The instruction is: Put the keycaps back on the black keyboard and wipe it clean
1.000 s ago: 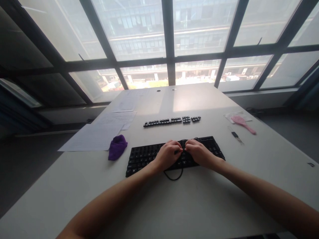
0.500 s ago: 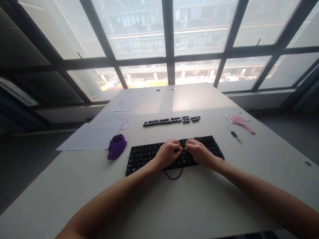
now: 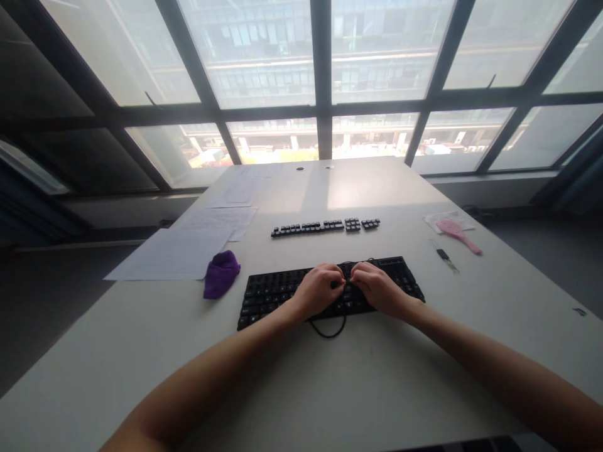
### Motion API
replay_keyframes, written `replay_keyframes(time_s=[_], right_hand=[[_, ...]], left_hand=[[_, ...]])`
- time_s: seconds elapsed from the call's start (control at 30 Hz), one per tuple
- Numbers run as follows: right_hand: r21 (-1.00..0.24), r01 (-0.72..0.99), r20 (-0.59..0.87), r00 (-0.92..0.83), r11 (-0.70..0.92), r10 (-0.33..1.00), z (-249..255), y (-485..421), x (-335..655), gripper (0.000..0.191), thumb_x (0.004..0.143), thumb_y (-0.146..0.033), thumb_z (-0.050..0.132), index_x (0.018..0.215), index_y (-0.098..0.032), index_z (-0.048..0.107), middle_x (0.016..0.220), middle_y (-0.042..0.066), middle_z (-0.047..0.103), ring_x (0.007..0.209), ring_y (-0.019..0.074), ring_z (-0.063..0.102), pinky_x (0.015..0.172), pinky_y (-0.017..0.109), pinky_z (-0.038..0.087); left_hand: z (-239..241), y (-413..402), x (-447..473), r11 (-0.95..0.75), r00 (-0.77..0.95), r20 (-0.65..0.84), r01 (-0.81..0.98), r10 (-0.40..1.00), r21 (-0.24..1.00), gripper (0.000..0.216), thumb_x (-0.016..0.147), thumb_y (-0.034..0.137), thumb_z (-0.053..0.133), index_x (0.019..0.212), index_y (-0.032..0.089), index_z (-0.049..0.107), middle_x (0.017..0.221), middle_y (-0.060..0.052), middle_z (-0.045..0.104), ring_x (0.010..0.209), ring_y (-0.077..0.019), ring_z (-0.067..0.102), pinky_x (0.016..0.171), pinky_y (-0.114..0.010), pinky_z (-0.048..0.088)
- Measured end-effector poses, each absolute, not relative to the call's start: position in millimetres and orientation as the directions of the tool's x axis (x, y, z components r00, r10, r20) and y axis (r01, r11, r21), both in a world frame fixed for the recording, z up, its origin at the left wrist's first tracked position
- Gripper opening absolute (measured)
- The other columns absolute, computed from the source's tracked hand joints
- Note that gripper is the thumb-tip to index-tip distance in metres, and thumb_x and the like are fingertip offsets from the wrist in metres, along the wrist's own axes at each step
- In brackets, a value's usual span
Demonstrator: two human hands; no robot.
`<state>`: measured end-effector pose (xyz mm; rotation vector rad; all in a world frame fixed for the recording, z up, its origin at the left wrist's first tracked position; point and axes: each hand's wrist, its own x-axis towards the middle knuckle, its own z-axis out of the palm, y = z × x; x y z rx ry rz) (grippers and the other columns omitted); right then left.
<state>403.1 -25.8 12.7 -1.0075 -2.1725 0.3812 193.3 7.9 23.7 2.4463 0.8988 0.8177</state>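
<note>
A smooth white surface (image 3: 292, 389) is crossed by two bare forearms, by which part of the black keyboard (image 3: 264, 307) is hidden. A thin cable (image 3: 330, 337) is looped out at its near edge. Over the keyboard's middle, the left hand (image 3: 321, 289) and right hand (image 3: 377, 287) are held just beside each other, fingers curled inward; whether anything is pinched in either grip cannot be told, the fingertips being partly covered. At the keyboard's left, a crumpled, soft purple cloth (image 3: 221, 275) is seen. To the right, a small dark item (image 3: 444, 255) with a thin tip is too small to be identified; beyond it, a pink, oval-headed brush (image 3: 456, 232) is laid partly over a pale, filmy sheet (image 3: 431, 221). Blocky black keycaps (image 3: 306, 230) are lined up behind the keyboard, their markings unreadable. Flat papers (image 3: 174, 251) are overlapped at left, before dark-framed windows (image 3: 386, 50).
</note>
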Motion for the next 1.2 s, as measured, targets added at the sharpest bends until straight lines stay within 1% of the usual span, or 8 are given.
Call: replay_keyframes(time_s=[0.23,0.37,0.5,0.7,0.83,1.03,1.13,1.2], right_hand=[[-0.518,0.548,0.475,-0.455,0.657,0.754,13.0,-25.7,403.3,0.024,0.098,-0.012,0.044,0.084,-0.020,0.062,0.093,0.008,0.063,0.087,0.0205,0.058,0.079,0.036,0.050],[-0.519,0.537,0.502,-0.439,0.665,0.745,11.9,-27.4,404.6,0.024,0.099,-0.014,0.044,0.088,-0.020,0.064,0.094,0.008,0.064,0.088,0.0210,0.059,0.081,0.037,0.051],[-0.517,0.533,0.546,-0.397,0.670,0.738,5.5,-27.2,407.6,0.027,0.095,-0.007,0.044,0.097,-0.021,0.067,0.100,0.009,0.064,0.094,0.0217,0.059,0.084,0.038,0.052],[-0.475,0.571,0.552,-0.399,0.669,0.732,1.7,-25.5,405.2,0.033,0.089,-0.001,0.045,0.082,-0.021,0.070,0.092,0.008,0.065,0.089,0.0218,0.058,0.081,0.038,0.053],[-0.471,0.596,0.560,-0.367,0.650,0.742,11.3,-29.0,404.3,0.033,0.087,0.000,0.046,0.086,-0.021,0.070,0.092,0.008,0.066,0.090,0.0224,0.059,0.082,0.038,0.053],[-0.439,0.756,0.551,-0.199,0.485,0.810,27.3,1.7,431.7,0.025,0.089,-0.007,0.052,0.097,-0.021,0.072,0.095,0.008,0.069,0.093,0.0244,0.061,0.087,0.039,0.050],[-0.400,0.834,0.506,-0.145,0.380,0.850,29.4,41.5,448.6,0.020,0.090,-0.013,0.056,0.099,-0.018,0.074,0.097,0.009,0.070,0.092,0.0244,0.061,0.088,0.038,0.048],[-0.346,0.880,0.466,-0.142,0.327,0.874,29.9,69.3,454.7,0.019,0.092,-0.015,0.056,0.098,-0.017,0.075,0.099,0.010,0.070,0.095,0.0251,0.061,0.088,0.036,0.047]], left_hand=[[19.3,8.3,191.4,-0.736,0.633,0.409,0.424,0.657,0.528,0.012,0.086,0.014,0.065,0.078,0.020,0.072,0.091,-0.004,0.072,0.091,-0.0193,0.066,0.087,-0.033,0.053],[21.4,5.0,190.4,-0.745,0.616,0.442,0.411,0.652,0.525,0.011,0.089,0.016,0.063,0.084,0.020,0.072,0.100,-0.006,0.070,0.096,-0.0199,0.065,0.091,-0.034,0.053],[25.9,1.4,190.4,-0.730,0.574,0.466,0.414,0.674,0.544,0.016,0.090,0.012,0.058,0.091,0.020,0.072,0.098,-0.006,0.067,0.094,-0.0183,0.064,0.091,-0.033,0.054],[21.8,1.0,190.1,-0.762,0.619,0.445,0.491,0.647,0.423,0.023,0.081,0.003,0.059,0.081,0.021,0.074,0.093,-0.006,0.068,0.094,-0.0208,0.061,0.085,-0.034,0.055],[24.0,-0.9,189.9,-0.758,0.606,0.455,0.513,0.652,0.404,0.025,0.082,0.004,0.059,0.085,0.022,0.076,0.094,-0.005,0.071,0.093,-0.0213,0.061,0.087,-0.035,0.054],[47.8,25.9,195.0,-0.711,0.569,0.429,0.513,0.702,0.482,0.022,0.085,0.011,0.062,0.098,0.021,0.077,0.094,-0.004,0.075,0.090,-0.0208,0.066,0.087,-0.034,0.053],[55.4,63.6,208.7,-0.679,0.529,0.426,0.582,0.734,0.447,0.020,0.088,0.017,0.063,0.101,0.020,0.078,0.096,-0.005,0.076,0.087,-0.0209,0.066,0.087,-0.035,0.053],[55.5,91.8,222.0,-0.643,0.512,0.391,0.645,0.765,0.413,0.020,0.088,0.020,0.065,0.103,0.020,0.078,0.100,-0.006,0.075,0.090,-0.0219,0.066,0.089,-0.035,0.052]])
